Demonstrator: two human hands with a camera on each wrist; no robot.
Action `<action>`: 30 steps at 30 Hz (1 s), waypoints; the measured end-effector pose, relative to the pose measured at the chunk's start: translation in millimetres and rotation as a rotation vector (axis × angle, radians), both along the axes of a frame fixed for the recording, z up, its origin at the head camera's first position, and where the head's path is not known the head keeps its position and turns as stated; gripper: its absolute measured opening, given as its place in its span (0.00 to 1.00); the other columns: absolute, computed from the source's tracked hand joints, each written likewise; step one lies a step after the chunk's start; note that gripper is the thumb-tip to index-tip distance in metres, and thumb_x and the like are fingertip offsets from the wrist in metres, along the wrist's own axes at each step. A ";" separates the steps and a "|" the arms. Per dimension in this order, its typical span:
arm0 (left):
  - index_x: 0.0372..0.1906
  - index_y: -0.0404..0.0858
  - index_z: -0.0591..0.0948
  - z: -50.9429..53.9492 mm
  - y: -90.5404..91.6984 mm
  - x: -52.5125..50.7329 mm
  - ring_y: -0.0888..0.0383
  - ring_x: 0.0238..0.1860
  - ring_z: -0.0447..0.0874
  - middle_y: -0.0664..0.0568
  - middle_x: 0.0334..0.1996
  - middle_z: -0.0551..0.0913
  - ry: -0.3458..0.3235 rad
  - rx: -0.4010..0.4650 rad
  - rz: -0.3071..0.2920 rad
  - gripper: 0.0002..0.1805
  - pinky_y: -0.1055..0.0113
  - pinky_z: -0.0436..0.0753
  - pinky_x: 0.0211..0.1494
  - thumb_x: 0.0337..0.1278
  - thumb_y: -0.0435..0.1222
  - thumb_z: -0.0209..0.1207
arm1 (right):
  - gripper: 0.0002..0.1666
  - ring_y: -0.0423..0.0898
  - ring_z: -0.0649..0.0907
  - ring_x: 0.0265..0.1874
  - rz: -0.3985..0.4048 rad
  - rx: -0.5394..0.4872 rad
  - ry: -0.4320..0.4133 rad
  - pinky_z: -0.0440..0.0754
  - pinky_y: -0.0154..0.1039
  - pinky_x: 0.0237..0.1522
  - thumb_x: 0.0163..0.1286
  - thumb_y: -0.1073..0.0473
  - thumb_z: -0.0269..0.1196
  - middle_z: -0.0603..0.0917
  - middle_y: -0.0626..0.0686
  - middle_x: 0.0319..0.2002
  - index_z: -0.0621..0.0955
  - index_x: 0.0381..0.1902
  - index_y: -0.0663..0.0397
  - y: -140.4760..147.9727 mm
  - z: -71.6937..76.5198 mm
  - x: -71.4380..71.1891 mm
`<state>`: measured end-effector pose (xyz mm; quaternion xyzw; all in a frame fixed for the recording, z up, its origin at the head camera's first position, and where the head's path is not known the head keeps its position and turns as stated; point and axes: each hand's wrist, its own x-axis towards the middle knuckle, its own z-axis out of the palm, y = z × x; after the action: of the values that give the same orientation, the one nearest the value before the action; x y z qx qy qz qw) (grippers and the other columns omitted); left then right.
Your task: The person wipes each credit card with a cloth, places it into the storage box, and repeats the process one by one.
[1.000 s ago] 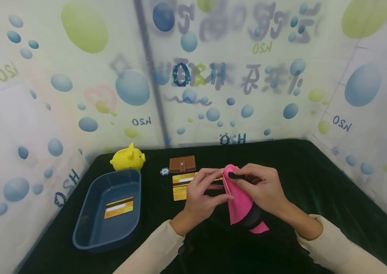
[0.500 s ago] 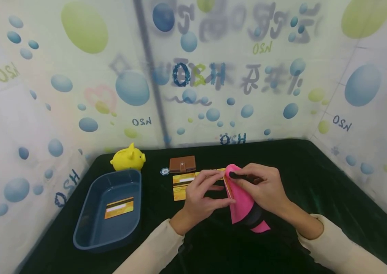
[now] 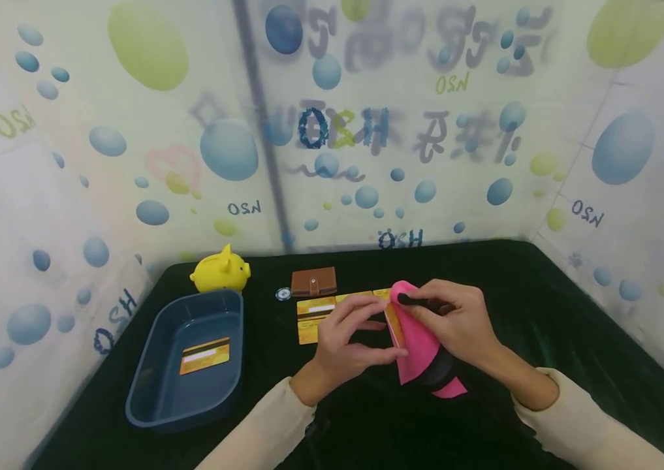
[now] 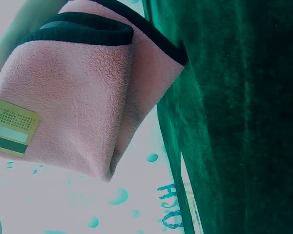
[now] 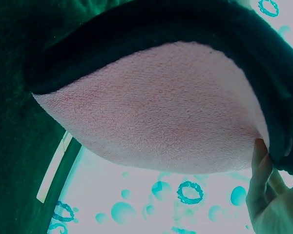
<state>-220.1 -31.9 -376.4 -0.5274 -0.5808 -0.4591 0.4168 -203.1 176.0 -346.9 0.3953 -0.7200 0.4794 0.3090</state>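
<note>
The left hand is holding a gold bank card between the fingertips and the thumb, which are standing well apart and meeting opposite ends of it. In the head view the card is showing nearly edge-on, with a strip of its orange face visible, and it is lying against a pink fleece cloth with black trim. The left wrist view is showing only part of the card, its printed face and dark magnetic stripe in front of the fleece; exactly how the fingertips are bearing on it is hard to make out there.

The right hand is pinching the cloth near its top, thumb and forefinger together on the pink fabric and a piece of the black trim. Below that pinch the cloth is hanging in folds, its lower corner pointing down and to the right over the dark green tablecloth.

Beyond the left hand, more gold cards are lying on the tablecloth, partly hidden by the fingers. A brown snap wallet is lying just behind them, with a poker chip beside it. To the left, a blue plastic tray is holding a single striped card, and a yellow piggy bank is standing just behind the tray.
</note>
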 end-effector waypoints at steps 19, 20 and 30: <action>0.46 0.25 0.80 6.4 -0.8 5.3 0.48 0.40 0.87 0.37 0.42 0.81 0.067 0.034 -0.004 0.31 0.69 0.87 0.35 0.54 0.50 0.69 | 0.17 0.39 0.83 0.24 -0.042 -0.002 -0.051 0.83 0.30 0.24 0.52 0.79 0.71 0.88 0.55 0.31 0.87 0.39 0.61 2.8 3.3 3.1; 0.45 0.25 0.80 6.5 -0.6 5.5 0.48 0.39 0.87 0.37 0.42 0.81 0.070 0.038 -0.006 0.31 0.69 0.87 0.35 0.54 0.50 0.69 | 0.16 0.39 0.83 0.24 -0.048 0.000 -0.055 0.83 0.30 0.24 0.53 0.78 0.71 0.88 0.56 0.31 0.87 0.40 0.61 3.0 3.6 3.2; 0.45 0.25 0.80 9.2 -0.4 7.6 0.47 0.38 0.87 0.36 0.41 0.80 0.075 0.070 -0.030 0.30 0.68 0.87 0.34 0.55 0.49 0.69 | 0.17 0.40 0.84 0.24 -0.088 0.007 -0.088 0.84 0.31 0.26 0.52 0.79 0.71 0.88 0.54 0.31 0.87 0.40 0.62 6.4 4.3 2.1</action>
<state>-212.6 -32.3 -367.2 -0.5380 -0.5404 -0.4651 0.4497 -201.0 182.4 -342.6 0.3428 -0.7512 0.4798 0.2966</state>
